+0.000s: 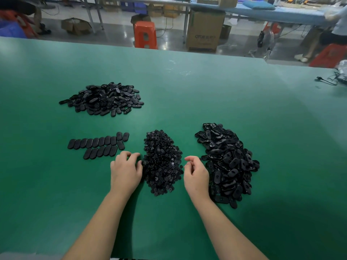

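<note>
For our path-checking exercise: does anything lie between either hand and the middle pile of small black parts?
Nothing visible does. The left hand is at the left edge of the middle pile, seemingly touching it; the right hand is just off its right edge, only bare green table between.

Heap of small black round parts (pixel 162 164): loose elongated mound between left hand (pixel 125 171) and right hand (pixel 196 175), touching the left.
</note>
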`<state>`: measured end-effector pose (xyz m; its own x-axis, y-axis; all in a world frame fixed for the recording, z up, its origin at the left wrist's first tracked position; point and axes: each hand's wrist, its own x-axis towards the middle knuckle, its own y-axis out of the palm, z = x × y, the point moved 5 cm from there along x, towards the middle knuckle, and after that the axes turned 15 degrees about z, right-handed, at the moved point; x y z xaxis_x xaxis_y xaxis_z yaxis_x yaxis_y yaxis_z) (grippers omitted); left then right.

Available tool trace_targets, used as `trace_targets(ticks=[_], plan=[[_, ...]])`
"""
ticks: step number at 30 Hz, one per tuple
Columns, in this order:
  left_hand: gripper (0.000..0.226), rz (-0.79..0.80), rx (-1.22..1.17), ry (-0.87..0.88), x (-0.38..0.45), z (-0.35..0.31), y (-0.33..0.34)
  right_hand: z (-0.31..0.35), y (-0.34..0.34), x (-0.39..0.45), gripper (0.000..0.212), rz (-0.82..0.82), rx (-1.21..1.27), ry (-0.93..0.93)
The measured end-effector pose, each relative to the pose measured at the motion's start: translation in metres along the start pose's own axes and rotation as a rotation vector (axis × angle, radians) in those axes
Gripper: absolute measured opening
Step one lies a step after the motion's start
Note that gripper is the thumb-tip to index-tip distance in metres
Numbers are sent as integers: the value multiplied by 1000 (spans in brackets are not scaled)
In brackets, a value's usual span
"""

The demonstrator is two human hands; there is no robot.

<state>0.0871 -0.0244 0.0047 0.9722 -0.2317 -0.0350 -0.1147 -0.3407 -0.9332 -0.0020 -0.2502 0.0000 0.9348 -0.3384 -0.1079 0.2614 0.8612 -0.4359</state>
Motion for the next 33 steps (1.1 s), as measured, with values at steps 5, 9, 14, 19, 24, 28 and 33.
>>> trace_targets(ticks=[5,9,14,19,24,28,33], plan=[[20,-26,-141,17,2,8,2,9,3,3,15,41,-167,3],[19,-40,-200,29,1,12,2,21,-6,14,14,122,-270,0],[19,-37,-234,23,1,14,3,32,-51,43,27,155,-833,15],[20,-33,-259,24,2,15,3,23,-73,63,32,291,-1167,75],[20,-37,-295,18,3,16,3,25,-74,67,27,318,-1205,29],[20,-41,-312,18,3,16,3,24,-74,70,20,337,-1166,0],[19,-48,-318,20,3,17,3,23,-78,70,19,349,-1166,-14]])
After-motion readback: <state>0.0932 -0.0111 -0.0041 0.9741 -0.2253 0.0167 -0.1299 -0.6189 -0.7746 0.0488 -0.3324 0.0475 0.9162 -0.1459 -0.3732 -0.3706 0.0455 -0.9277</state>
